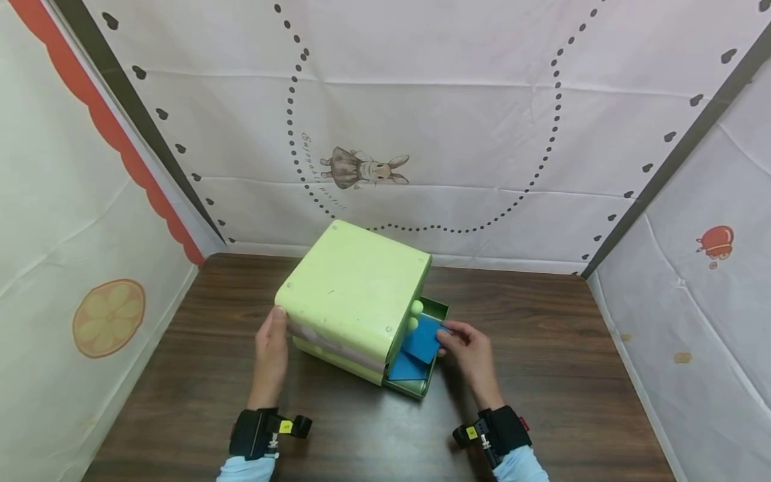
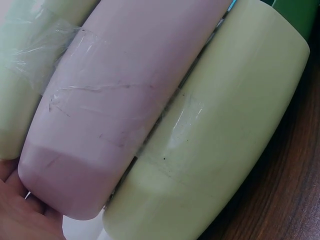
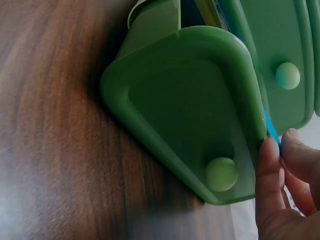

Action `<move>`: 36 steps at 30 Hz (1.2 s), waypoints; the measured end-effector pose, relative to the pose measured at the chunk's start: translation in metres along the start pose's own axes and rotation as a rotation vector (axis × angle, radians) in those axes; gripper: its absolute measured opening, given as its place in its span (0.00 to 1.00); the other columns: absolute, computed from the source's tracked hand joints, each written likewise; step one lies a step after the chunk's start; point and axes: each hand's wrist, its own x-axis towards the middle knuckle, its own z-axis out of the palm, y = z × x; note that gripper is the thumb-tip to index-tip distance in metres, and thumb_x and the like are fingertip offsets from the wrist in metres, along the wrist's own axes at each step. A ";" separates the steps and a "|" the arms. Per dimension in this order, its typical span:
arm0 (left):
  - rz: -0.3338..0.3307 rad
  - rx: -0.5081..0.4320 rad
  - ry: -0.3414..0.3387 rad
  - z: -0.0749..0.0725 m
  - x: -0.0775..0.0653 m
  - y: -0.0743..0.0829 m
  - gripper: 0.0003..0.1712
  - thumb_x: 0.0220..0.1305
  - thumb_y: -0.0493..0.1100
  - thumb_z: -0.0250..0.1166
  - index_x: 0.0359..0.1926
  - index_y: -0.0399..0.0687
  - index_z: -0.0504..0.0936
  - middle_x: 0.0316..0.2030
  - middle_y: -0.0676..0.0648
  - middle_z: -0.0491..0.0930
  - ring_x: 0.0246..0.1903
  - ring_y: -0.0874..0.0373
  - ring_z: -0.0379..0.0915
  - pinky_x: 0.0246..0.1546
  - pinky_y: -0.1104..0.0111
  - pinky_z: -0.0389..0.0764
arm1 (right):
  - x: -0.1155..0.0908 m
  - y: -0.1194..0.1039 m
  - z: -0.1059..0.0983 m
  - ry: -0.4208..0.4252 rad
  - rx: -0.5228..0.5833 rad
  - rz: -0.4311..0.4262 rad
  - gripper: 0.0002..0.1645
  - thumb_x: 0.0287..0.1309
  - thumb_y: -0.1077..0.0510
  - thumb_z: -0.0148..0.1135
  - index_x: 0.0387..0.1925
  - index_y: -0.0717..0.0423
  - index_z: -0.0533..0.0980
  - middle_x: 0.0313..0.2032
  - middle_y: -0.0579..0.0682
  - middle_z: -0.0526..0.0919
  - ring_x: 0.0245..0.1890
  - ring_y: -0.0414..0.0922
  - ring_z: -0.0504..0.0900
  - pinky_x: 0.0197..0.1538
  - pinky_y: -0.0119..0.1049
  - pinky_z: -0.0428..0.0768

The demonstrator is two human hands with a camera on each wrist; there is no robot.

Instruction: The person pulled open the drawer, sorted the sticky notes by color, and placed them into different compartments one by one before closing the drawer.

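Observation:
A small drawer cabinet (image 1: pixel 355 288) with a pale green top, a pinkish middle tier (image 2: pixel 115 95) and a pale green bottom tier (image 2: pixel 225 110) sits tilted on the table. Its bottom drawer (image 3: pixel 185 110) is pulled out to the right, and blue cards (image 1: pixel 409 367) lie inside. My left hand (image 1: pixel 271 355) grips the cabinet's rear left corner, its fingers partly hidden behind the end. Between thumb and fingertips, my right hand (image 1: pixel 472 355) pinches a blue card (image 1: pixel 423 338) at the drawer's front edge; in the right wrist view only a thin blue edge shows.
The cabinet stands on a dark wood-grain table (image 1: pixel 542 361). Printed white cloth (image 1: pixel 434 134) hangs behind and on both sides. Round pale green knobs (image 3: pixel 222 174) stick out from the drawer fronts.

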 end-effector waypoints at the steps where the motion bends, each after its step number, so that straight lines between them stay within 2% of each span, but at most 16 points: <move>1: 0.000 -0.003 0.000 0.000 0.000 0.000 0.39 0.84 0.66 0.45 0.81 0.46 0.64 0.80 0.47 0.61 0.80 0.54 0.52 0.80 0.54 0.52 | 0.001 0.000 0.001 0.004 -0.010 -0.004 0.17 0.69 0.59 0.73 0.55 0.61 0.85 0.41 0.59 0.86 0.37 0.55 0.87 0.44 0.45 0.89; 6: 0.004 -0.011 -0.002 0.002 0.000 0.001 0.39 0.85 0.65 0.45 0.81 0.45 0.64 0.80 0.46 0.61 0.80 0.53 0.51 0.80 0.54 0.52 | 0.005 0.000 0.005 0.034 -0.066 -0.037 0.15 0.68 0.58 0.75 0.53 0.60 0.87 0.40 0.57 0.86 0.35 0.54 0.85 0.40 0.42 0.87; 12: 0.007 -0.006 -0.011 0.002 0.001 0.000 0.39 0.85 0.65 0.45 0.81 0.45 0.64 0.80 0.46 0.61 0.80 0.52 0.51 0.80 0.53 0.52 | 0.005 0.002 0.010 0.066 -0.100 -0.108 0.20 0.67 0.63 0.74 0.56 0.66 0.81 0.40 0.58 0.81 0.35 0.47 0.78 0.36 0.29 0.78; 17: -0.006 -0.004 -0.003 0.001 0.000 0.000 0.39 0.84 0.66 0.45 0.81 0.45 0.65 0.79 0.46 0.62 0.80 0.53 0.52 0.80 0.52 0.52 | 0.002 0.010 0.006 0.057 -0.142 -0.089 0.19 0.75 0.58 0.67 0.60 0.65 0.77 0.45 0.57 0.82 0.40 0.47 0.79 0.39 0.31 0.78; 21: -0.008 -0.008 -0.004 0.000 0.000 0.001 0.39 0.84 0.66 0.45 0.81 0.45 0.65 0.79 0.47 0.62 0.80 0.53 0.52 0.80 0.53 0.52 | -0.004 0.019 -0.001 -0.014 -0.198 -0.064 0.18 0.79 0.58 0.61 0.62 0.64 0.77 0.49 0.57 0.83 0.45 0.49 0.82 0.45 0.38 0.83; 26: -0.005 -0.013 -0.007 0.000 0.000 0.002 0.38 0.85 0.64 0.45 0.81 0.46 0.64 0.80 0.47 0.61 0.80 0.54 0.51 0.80 0.54 0.51 | -0.014 0.023 -0.008 -0.126 -0.136 -0.008 0.20 0.74 0.64 0.66 0.64 0.62 0.78 0.56 0.59 0.83 0.50 0.53 0.86 0.45 0.44 0.87; 30: -0.003 -0.009 -0.004 0.001 0.000 0.003 0.37 0.85 0.64 0.45 0.81 0.46 0.64 0.80 0.47 0.61 0.80 0.53 0.51 0.80 0.54 0.51 | -0.015 0.024 -0.008 -0.110 -0.129 0.020 0.19 0.71 0.63 0.70 0.61 0.60 0.81 0.56 0.56 0.85 0.48 0.50 0.88 0.43 0.41 0.85; 36: 0.008 -0.012 0.004 0.004 0.000 0.002 0.37 0.85 0.64 0.45 0.80 0.46 0.66 0.79 0.46 0.64 0.79 0.52 0.54 0.80 0.52 0.53 | -0.010 0.028 -0.002 -0.078 -0.072 0.022 0.18 0.69 0.64 0.71 0.58 0.62 0.83 0.53 0.57 0.86 0.46 0.49 0.89 0.46 0.36 0.86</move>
